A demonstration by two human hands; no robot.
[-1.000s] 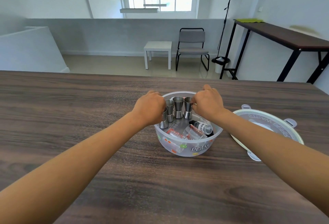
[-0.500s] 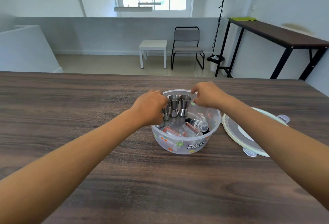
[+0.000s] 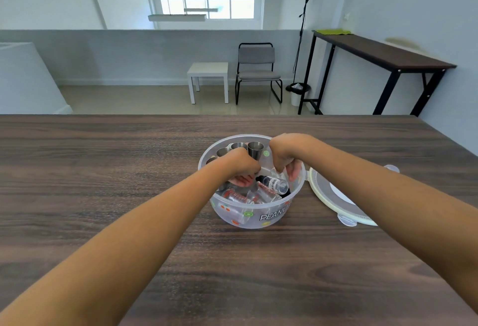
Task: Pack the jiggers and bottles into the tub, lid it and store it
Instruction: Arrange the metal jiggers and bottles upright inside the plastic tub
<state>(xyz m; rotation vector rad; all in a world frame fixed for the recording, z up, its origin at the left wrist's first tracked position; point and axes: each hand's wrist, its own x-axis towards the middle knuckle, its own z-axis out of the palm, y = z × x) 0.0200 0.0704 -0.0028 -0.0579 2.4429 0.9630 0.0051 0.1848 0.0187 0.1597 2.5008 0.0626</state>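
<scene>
- Clear plastic tub (image 3: pixel 248 218) sits on the wooden table (image 3: pixel 103 183), both hands reaching down inside it.
- Left hand (image 3: pixel 241 166) is curled with fingers bent downward, just in front of the steel jiggers (image 3: pixel 254 148); whether it grips anything cannot be told.
- Right hand (image 3: pixel 285 156) has fingers dipped beside a small bottle (image 3: pixel 274 184) lying under it; grasp unclear.
- The lid (image 3: pixel 333 200) lies flat beyond the right forearm, beside the tub.

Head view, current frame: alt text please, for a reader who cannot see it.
Both hands, left hand and right hand, reach into a clear round tub on a dark wooden table, among upright steel jiggers and small lying bottles. The lid lies beside the tub.
</scene>
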